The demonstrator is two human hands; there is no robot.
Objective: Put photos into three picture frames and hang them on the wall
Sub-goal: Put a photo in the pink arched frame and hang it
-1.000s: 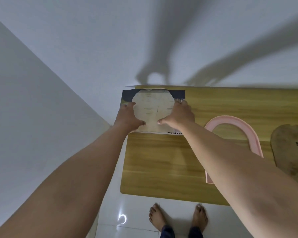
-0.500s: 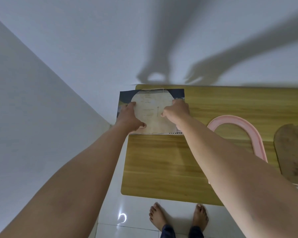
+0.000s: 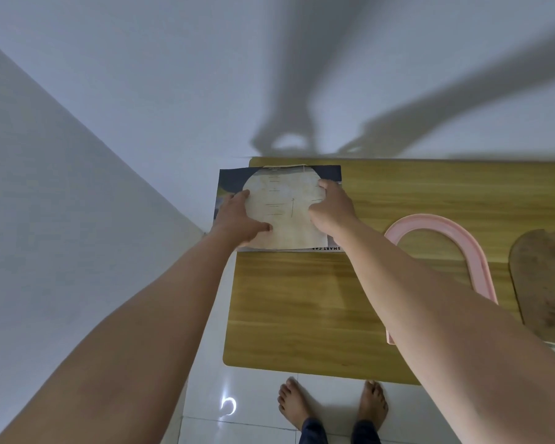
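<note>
A dark printed photo sheet (image 3: 234,179) lies at the far left corner of the wooden table (image 3: 302,299), overhanging its left edge. On top of it sits a pale arch-shaped insert (image 3: 284,200) with faint print. My left hand (image 3: 237,219) rests on the insert's left side, thumb laid across its lower part. My right hand (image 3: 332,208) holds the insert's right edge with curled fingers. An empty pink arch-shaped picture frame (image 3: 462,238) lies flat to the right, partly hidden by my right forearm. A brown arch-shaped backing board (image 3: 548,283) lies at the far right.
White walls meet in a corner just left of the table. The table's far edge is against the wall. White tiled floor and bare feet (image 3: 330,405) show below the near table edge.
The sheet and insert have shifted slightly left, further over the table's edge. My right hand moved left and up along the insert's right edge, fingers curling more.
</note>
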